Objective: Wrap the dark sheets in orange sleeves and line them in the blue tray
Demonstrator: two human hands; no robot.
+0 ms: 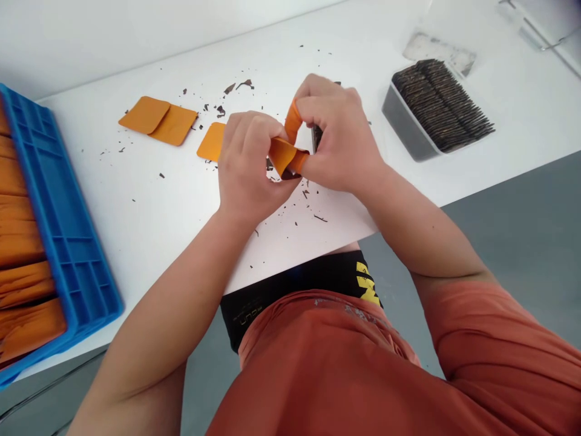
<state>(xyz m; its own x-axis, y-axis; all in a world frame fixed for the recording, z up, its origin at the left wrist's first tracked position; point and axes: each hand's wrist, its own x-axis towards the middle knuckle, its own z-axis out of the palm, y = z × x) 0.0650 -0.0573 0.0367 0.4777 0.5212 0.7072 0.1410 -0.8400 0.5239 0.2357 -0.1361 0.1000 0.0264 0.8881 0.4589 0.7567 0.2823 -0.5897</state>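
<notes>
My left hand (254, 160) is closed round a small orange pouch (282, 156), its fingers over the top and its thumb below. The pouch's mouth bulges apart towards the right, showing a dark inside. My right hand (333, 130) is curled at that mouth, with its thumb tip against or just inside the edge. Orange coverings, like finger cots, seem to sit on its thumb and index finger. Under the right palm a dark flat piece (316, 138) shows; whether it is held I cannot tell. Another orange pouch (209, 142) lies partly behind my left hand.
Two flat orange pouches (157, 120) overlap on the white table (181, 200), among scattered dark flakes. At left stands a blue crate (77, 242) filled with orange pouches. A clear plastic tub (408, 124) of stacked dark thin sheets (442, 106) stands at right, near a clear lid (438, 51).
</notes>
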